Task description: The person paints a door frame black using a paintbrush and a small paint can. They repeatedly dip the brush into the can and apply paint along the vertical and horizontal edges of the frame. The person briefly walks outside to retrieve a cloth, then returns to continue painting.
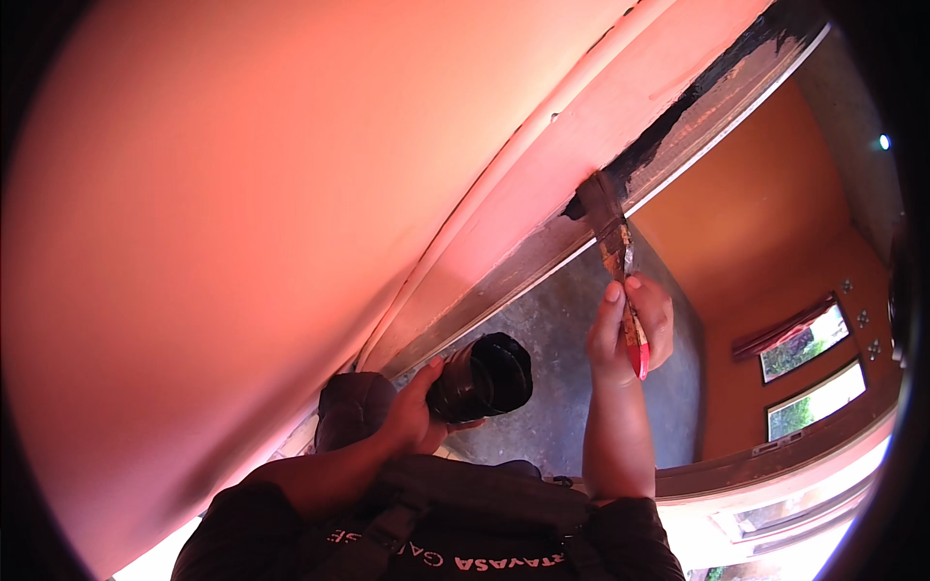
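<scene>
Black paint (668, 128) edged the pink band (572, 145); the fingers of your right hand (613, 339) grasped a brush (608, 225) against it, your left hand's (415, 412) a dark container (465, 385).

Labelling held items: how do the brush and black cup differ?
Shape: the brush is long and slim; the black cup is wide and round.
Colour: the brush has a red handle end; the cup looks black.
Hold: right hand has the brush, left hand the cup.
Shared: both hand-held.
</scene>
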Available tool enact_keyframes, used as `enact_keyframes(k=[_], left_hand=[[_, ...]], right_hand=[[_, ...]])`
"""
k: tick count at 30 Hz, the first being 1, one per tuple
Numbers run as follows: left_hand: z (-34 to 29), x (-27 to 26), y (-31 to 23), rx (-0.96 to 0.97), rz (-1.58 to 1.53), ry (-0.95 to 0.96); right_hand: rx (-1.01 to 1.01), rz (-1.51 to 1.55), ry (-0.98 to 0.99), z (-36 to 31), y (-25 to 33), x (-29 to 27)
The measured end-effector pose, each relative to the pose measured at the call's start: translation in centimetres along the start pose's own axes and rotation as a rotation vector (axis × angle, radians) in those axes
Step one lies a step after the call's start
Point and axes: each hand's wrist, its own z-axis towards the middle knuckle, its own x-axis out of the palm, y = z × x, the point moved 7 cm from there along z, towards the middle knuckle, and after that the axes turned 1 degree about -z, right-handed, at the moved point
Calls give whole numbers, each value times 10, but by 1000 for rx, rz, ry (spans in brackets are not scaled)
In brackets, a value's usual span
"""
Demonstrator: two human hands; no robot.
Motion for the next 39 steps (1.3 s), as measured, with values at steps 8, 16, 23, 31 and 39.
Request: enact_keyframes(k=[8, 16, 23, 31, 39], left_hand=[[2, -2, 0, -7, 1, -15], [1, 0, -1, -10, -7, -32], [0, 0, 0, -14, 26, -34], [0, 0, 3, -30, 9, -46], [0, 0, 6, -30, 18, -14]], right_hand=[[7, -2, 25, -13, 3, 2], [28, 29, 66, -24, 4, 4], [25, 33, 55, -36, 5, 6], [106, 109, 88, -51, 8, 3], [99, 98, -20, -23, -2, -6]])
